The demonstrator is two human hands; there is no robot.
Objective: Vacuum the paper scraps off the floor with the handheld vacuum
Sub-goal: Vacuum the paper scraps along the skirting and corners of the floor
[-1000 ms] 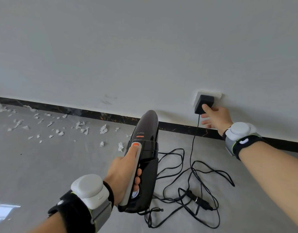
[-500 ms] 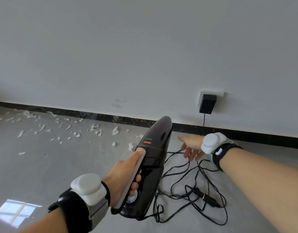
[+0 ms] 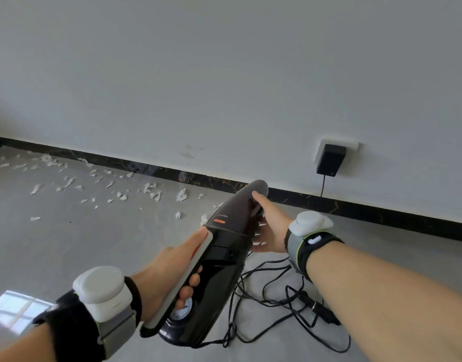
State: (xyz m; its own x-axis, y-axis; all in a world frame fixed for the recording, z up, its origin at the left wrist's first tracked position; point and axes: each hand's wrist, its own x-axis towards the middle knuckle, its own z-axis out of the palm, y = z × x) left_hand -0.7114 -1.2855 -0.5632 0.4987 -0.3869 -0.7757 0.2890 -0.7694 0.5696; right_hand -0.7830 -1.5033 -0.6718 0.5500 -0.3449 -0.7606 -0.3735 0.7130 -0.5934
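My left hand grips the pale handle of the black handheld vacuum, with the thumb lying along the top near the orange switch. The vacuum is held above the floor, nozzle pointing away toward the wall. My right hand holds the nozzle from the right, thumb over its top and fingers along its side. White paper scraps lie scattered on the grey floor to the left, along the dark baseboard.
A black power adapter sits in a white wall socket at the right. Its black cord lies in loose tangled loops on the floor under and right of the vacuum. A dark baseboard runs along the white wall.
My right hand left the adapter at the socket, came down and left, and now holds the vacuum's nozzle. The vacuum tilted a little to the right; the view shifted.
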